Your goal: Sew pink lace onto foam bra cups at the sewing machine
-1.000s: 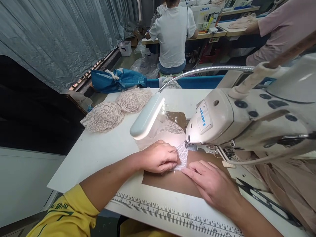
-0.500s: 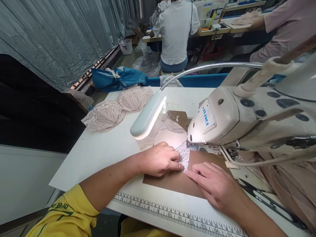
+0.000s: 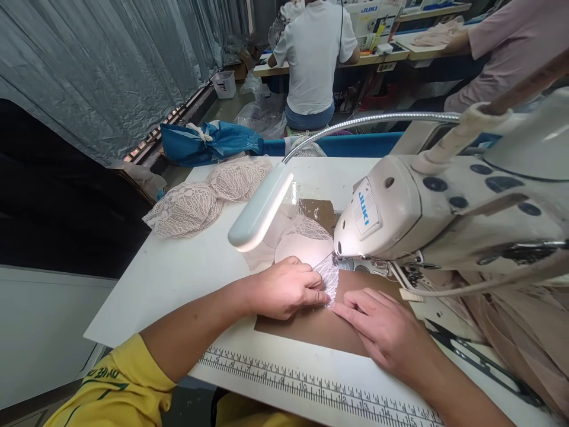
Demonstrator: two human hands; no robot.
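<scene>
A pale bra cup point(image 3: 302, 249) with a white lace edge point(image 3: 329, 276) lies by the presser foot of the sewing machine point(image 3: 386, 207). My left hand point(image 3: 288, 290) is closed on the near part of the lace, its fingers curled and the index fingertip at the lower tip. From the other side, my right hand point(image 3: 382, 326) meets the same tip with thumb and forefinger close together. The two hands nearly touch there, over a brown sheet point(image 3: 306, 335) on the table. Part of the cup is hidden under my left hand and the machine head.
A lamp point(image 3: 260, 207) on a bendable neck hangs over the work. Lace cups point(image 3: 186, 210) lie at the table's far left. Black scissors point(image 3: 480, 362) and beige fabric point(image 3: 511, 332) are at the right. A ruler strip point(image 3: 311, 388) runs along the front edge. Two people sit beyond.
The whole view has shifted slightly, so things appear a little further left. Both hands keep their places on the lace tip, with hardly any movement of the cup.
</scene>
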